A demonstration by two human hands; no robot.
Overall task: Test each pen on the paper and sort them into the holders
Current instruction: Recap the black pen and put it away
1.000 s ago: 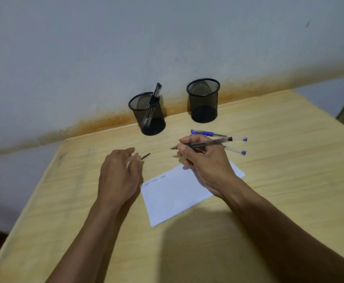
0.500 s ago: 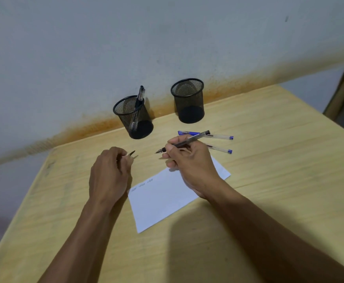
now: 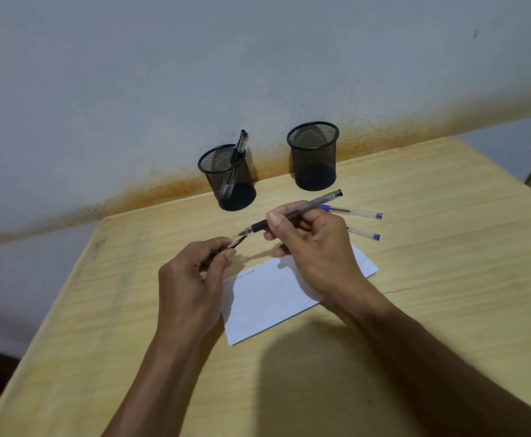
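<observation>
Black pen (image 3: 292,212) up off the desk, gripped in the right hand (image 3: 313,247) between thumb and curled fingers, tip aimed left and down toward the cap (image 3: 237,242). Cap pinched in the left hand (image 3: 191,279), its open end almost meeting the nib. Looks like recapping, by the way the two line up. Just below, the paper (image 3: 276,298) lying flat on the table (image 3: 447,279), a few faint test marks near its upper left corner, partly covered by the right wrist. Beyond the right hand, two blue pens (image 3: 355,212) side by side on the wood, capped, apparently waiting their turn. Further back against the wall, two black mesh holders: the left holder (image 3: 227,178) with one pen leaning inside, the right holder (image 3: 314,156) showing nothing in it. Progress, as a guess: one pen sorted, one tested and about to be filed, two left to try.
</observation>
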